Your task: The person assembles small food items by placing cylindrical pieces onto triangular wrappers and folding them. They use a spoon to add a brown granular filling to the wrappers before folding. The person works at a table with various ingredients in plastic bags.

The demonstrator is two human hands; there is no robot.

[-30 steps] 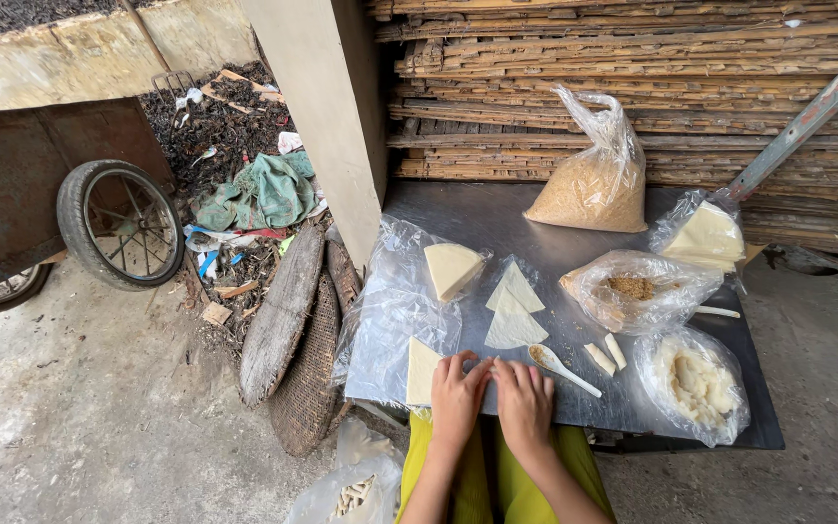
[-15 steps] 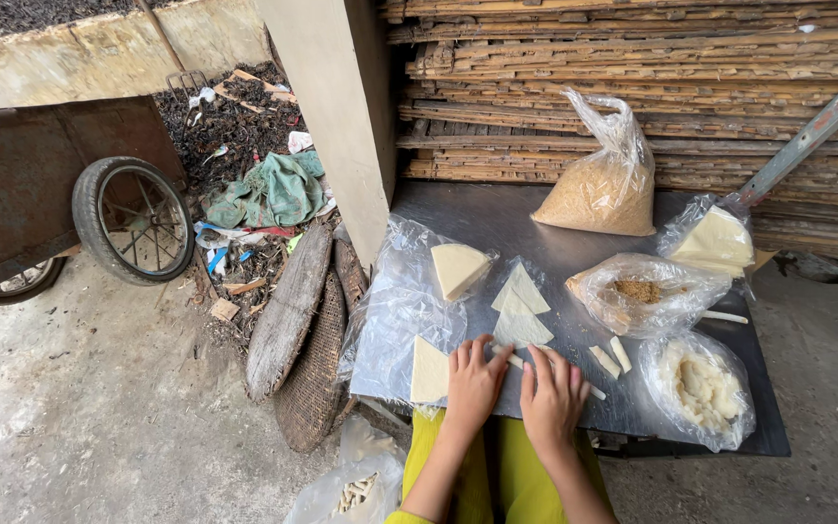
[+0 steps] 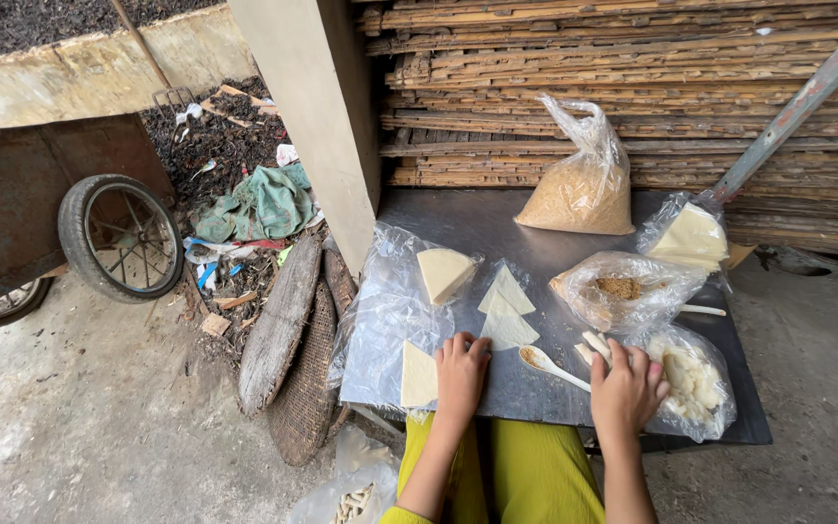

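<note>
The left hand (image 3: 461,374) lies flat, fingers spread and pressing down on the near corner of a pale triangular wrapper (image 3: 506,330) on the metal table (image 3: 482,225); it grips nothing. The right hand (image 3: 626,388) has drawn apart from it: half a second ago the two hands sat side by side over the wrappers, and now the right one has slid out to the small pale sticks (image 3: 596,345) beside the bag of white filling (image 3: 692,380). Its fingers are curled over those sticks and touching them, but I cannot tell whether it has pinched one. So the work looks to have passed from laying out a sheet to fetching something to go with it, one hand holding the sheet in place while the other reaches. Between the hands lies a wooden spoon (image 3: 553,367), bowl toward the wrapper, untouched. A second triangular piece (image 3: 507,289) sits just behind the pressed one, a thicker wedge (image 3: 443,273) rests on clear plastic sheeting (image 3: 385,330) to the left, and a square sheet (image 3: 418,376) lies near the table's front edge. Farther back stand an open bag with brown crumbs (image 3: 623,289), a tied bag of golden crumbs (image 3: 582,192) and a bag of stacked wrappers (image 3: 691,238). Off to the left, a cart wheel (image 3: 120,237) stands on the ground.
</note>
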